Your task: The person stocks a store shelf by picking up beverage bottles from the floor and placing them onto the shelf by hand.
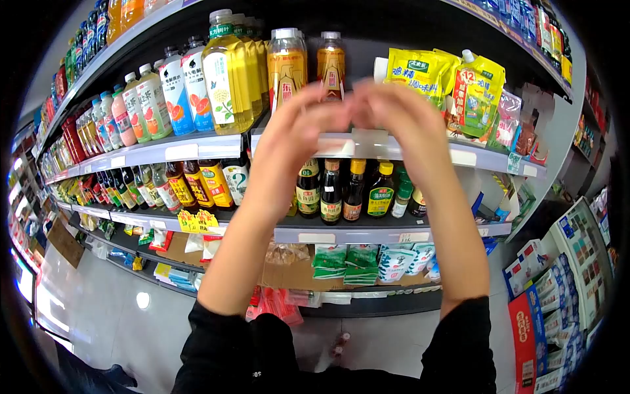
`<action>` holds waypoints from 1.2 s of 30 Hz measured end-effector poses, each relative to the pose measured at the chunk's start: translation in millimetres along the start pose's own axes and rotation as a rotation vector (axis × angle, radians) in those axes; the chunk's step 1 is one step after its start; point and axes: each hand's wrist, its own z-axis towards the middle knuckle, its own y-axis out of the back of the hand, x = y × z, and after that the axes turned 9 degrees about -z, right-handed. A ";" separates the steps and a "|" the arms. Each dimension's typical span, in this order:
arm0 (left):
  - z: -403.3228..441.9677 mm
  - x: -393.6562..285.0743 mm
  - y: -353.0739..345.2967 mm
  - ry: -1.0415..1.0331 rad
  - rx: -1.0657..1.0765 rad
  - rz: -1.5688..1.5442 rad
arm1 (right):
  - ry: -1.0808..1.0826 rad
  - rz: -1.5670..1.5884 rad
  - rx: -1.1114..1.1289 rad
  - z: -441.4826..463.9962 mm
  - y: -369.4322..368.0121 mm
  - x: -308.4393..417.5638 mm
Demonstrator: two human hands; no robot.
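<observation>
My left hand [293, 134] and my right hand [401, 113] are raised in front of the upper shelf, their fingers curved toward each other and the fingertips close together. Motion smears the fingers, so I cannot make out whether they hold anything. Just behind my left hand stand bottles with orange-gold labels [287, 60]. Yellow seasoning bags [423, 69] are behind my right hand, with a yellow-green spouted pouch [484, 92] to their right. A translucent tag holder [369, 143] on the shelf edge shows between my wrists.
Large yellow drink bottles [226, 75] stand left on the upper shelf. Dark sauce bottles [331, 190] line the shelf below, above green and white packets [346, 259]. A display rack [577, 243] is at the right. A person's dark shoe [118, 375] shows at lower left.
</observation>
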 end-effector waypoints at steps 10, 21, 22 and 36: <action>-227.9 120.0 117.6 0.873 0.251 0.387 | -0.668 -0.303 0.368 -289.4 26.3 -120.4; -409.5 320.1 172.4 1.252 0.947 0.620 | -1.090 -0.366 0.486 -512.4 -9.0 -256.9; -434.4 347.5 179.3 1.090 1.195 0.704 | -1.100 -0.492 0.529 -525.6 -17.7 -263.7; -532.6 408.0 133.1 1.372 0.415 0.443 | -1.039 -0.847 0.644 -637.5 -92.6 -350.5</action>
